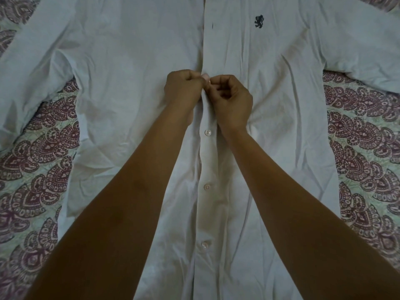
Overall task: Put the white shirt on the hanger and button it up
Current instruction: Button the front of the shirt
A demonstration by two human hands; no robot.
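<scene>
bed cover (32,169): a patterned cloth is spread under everything and shows at both sides.
shirt (129,61): the white shirt is laid flat, front up, on the bed cover, with the sleeves spread outward; the collar is cut off by the top edge.
hanger: none is seen; whether one has already been slipped into the shoulders cannot be told, as that part is out of frame, so this half of the task cannot be judged.
front strip (214,161): the two front edges are overlapped down the middle and are closed from the lowest visible part up to the hands.
left hand (184,87): it is curled, and the shirt's edge at mid-chest is pinched between its fingers (190,75).
right hand (231,98): it is curled too, the front strip is pinched in its fingers (218,83), and the left hand's fingers are touched.
logo (259,22): a small dark crest is stitched on the chest, above and beside the hands.
fastened buttons (207,186): three are seen done up below the hands, so the lower run is judged finished.
button in hand: it is hidden by the fingers; it is judged to be the one now being worked through its hole.
buttonhole (212,26): a dark slit above the hands is seen with no button through it, so at least this one, and whatever lies nearer the collar, is left to be done.
</scene>
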